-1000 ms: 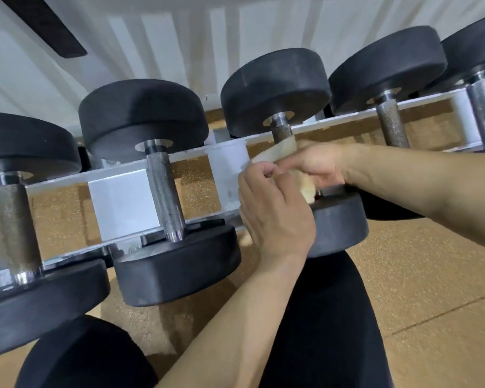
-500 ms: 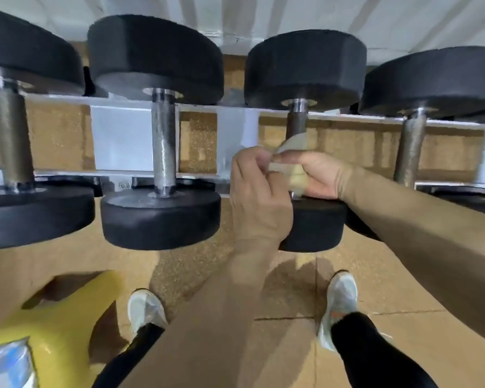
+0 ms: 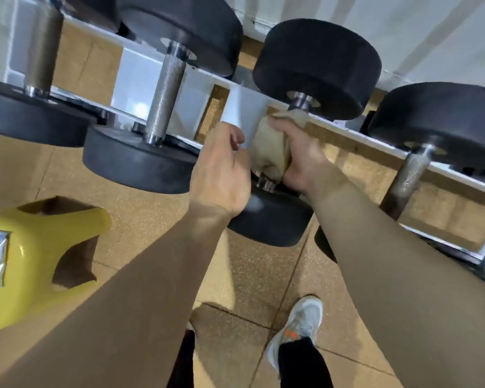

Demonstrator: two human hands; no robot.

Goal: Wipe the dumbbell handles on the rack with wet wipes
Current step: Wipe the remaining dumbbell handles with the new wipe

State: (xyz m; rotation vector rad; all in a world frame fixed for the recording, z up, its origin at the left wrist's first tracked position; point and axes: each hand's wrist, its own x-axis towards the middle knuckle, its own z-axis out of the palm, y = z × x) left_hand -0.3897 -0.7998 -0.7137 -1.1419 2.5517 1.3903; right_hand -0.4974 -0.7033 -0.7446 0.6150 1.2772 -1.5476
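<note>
Dumbbell handle (image 3: 302,103) mid-wipe | right hand (image 3: 300,158) clenched round wet wipe (image 3: 272,147) on it | left hand (image 3: 221,169) curled, hold unclear | neighbouring handle (image 3: 165,91) status unknown

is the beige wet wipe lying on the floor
No, the right hand grips the beige wet wipe around the steel handle of a black round dumbbell.

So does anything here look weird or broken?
The far-left dumbbell handle looks dull brown, maybe rusty, while the next handle is shiny silver. Nothing else stands out; the right hand just grips a wipe.
</note>
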